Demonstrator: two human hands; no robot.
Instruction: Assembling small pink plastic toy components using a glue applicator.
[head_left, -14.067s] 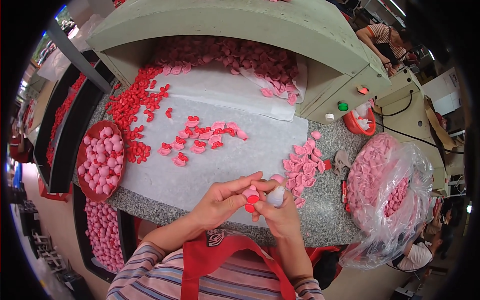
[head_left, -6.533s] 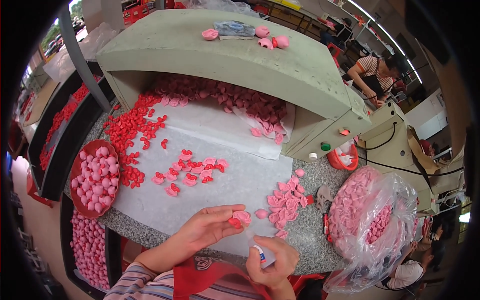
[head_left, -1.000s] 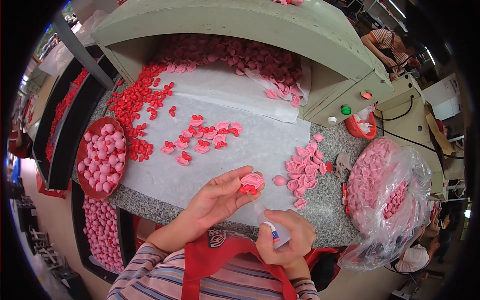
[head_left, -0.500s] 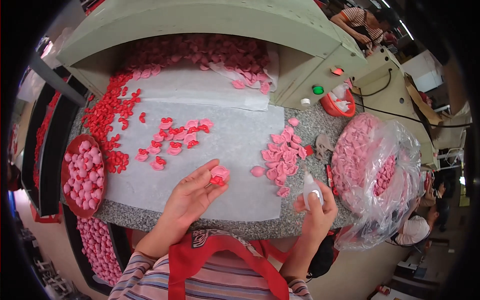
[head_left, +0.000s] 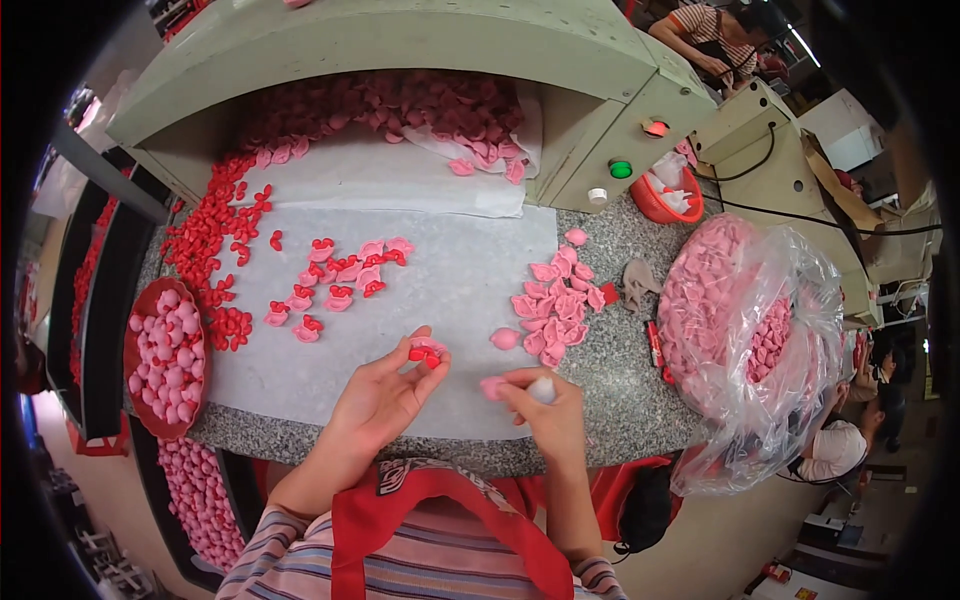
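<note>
My left hand [head_left: 378, 402] pinches a small pink shell-shaped piece with a red double-lobed part [head_left: 426, 355] on it, above the pale sheet [head_left: 300, 385]. Just to its right, my right hand [head_left: 552, 415] holds a pink piece [head_left: 492, 387] between thumb and fingertips. A white squeeze bottle [head_left: 542, 390] is tucked in the same hand, mostly covered by the fingers. Beyond that hand lies a loose pile of pink pieces [head_left: 555, 305]. Several joined pink-and-red pieces [head_left: 340, 298] are spread on the sheet beyond my left hand.
Loose red parts [head_left: 205, 235] heap at the left, behind a red tray [head_left: 133, 365] of round pink pieces. A green-grey machine housing [head_left: 400, 40] arches over more pink pieces at the back. At right are a clear plastic bag [head_left: 800, 300] of pink pieces and a red bowl [head_left: 650, 205].
My right hand has moved left, toward my left hand, and now has a pink piece at its fingertips. The bottle has shifted back into its palm. The left hand's piece has tilted.
</note>
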